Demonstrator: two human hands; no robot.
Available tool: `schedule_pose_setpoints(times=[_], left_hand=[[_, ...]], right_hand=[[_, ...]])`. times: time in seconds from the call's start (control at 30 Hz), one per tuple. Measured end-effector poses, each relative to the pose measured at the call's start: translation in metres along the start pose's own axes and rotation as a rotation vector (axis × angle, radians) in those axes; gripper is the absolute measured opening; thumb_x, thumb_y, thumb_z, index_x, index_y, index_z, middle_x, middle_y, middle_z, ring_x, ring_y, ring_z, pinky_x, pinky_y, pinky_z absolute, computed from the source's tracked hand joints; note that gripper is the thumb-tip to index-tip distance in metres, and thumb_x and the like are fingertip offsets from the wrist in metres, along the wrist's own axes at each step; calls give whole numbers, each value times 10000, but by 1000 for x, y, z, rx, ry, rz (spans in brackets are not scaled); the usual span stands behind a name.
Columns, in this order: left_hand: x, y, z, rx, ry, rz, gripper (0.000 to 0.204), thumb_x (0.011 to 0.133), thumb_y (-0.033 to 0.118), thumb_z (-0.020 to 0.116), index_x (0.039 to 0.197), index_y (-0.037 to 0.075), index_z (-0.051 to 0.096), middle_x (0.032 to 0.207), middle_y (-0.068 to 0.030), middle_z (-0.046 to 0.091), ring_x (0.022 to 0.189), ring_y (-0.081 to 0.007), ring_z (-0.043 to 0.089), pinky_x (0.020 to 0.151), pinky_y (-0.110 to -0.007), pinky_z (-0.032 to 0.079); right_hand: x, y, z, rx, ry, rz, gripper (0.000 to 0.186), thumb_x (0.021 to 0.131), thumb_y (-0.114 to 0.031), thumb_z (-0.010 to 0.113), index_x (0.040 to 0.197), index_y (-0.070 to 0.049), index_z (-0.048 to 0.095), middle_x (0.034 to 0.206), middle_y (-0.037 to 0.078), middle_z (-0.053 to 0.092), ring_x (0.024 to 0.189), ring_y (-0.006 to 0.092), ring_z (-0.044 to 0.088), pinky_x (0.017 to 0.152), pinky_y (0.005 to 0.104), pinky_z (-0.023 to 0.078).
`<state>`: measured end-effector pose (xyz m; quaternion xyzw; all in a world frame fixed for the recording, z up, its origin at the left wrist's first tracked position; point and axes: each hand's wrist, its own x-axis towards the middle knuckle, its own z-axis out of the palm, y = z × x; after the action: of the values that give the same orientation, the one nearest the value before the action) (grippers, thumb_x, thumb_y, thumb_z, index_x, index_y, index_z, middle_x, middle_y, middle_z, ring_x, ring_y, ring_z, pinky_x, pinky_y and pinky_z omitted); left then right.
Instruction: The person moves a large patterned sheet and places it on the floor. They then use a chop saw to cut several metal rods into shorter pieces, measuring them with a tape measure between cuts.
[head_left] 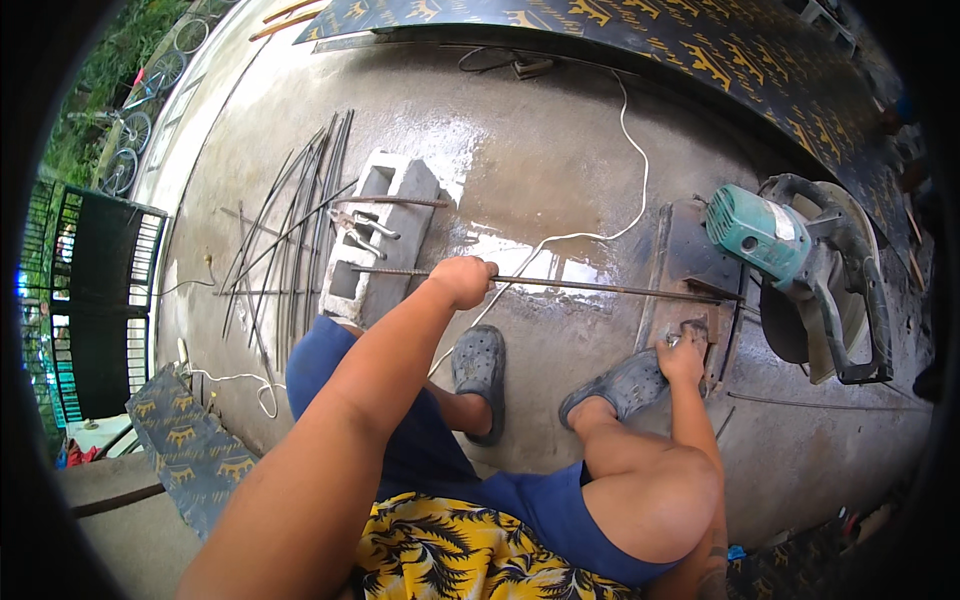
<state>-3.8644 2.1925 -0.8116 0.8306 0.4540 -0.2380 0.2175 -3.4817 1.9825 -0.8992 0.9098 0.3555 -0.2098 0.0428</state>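
Rod (590,288) of steel lies level, its right end on the base (690,255) of my green cut-off saw (760,235), its left end over a hollow block (412,182) well left of the saw. My left hand (465,281) is wrapped tight around it, left of the saw. My right hand (683,357) is at a metal fitting (694,328) on the saw's near left side; I cannot tell whether its fingers close on it. Pliers (377,228) rest on the block, far left of the saw.
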Motion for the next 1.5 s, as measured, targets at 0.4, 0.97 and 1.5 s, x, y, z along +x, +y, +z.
schedule_pose_setpoints(times=[0.4,0.97,1.5], left_hand=[[-10,11,-2,171,270,-18,500,962,408,661,1340,80,641,1242,-241,655,1087,-435,658,952,-499,528],[-133,151,-114,-865,497,660,398,981,292,698,1262,19,627,1047,-203,732,938,-312,719,831,-415,549],[-193,59,-177,-1277,157,288,328,984,401,702,920,87,628,688,34,479,586,-61,433,514,-244,380]], right_hand=[[-53,-2,-80,542,5,-662,562,831,-298,834,1273,-18,630,1274,241,649,1190,386,631,1018,424,499],[-129,-107,-249,1152,-889,-655,535,780,-104,765,1234,-17,496,1137,212,661,969,333,722,726,416,614],[-153,-155,-233,622,-570,-970,675,798,-221,786,1402,-42,545,1186,78,620,1049,154,590,926,316,515]])
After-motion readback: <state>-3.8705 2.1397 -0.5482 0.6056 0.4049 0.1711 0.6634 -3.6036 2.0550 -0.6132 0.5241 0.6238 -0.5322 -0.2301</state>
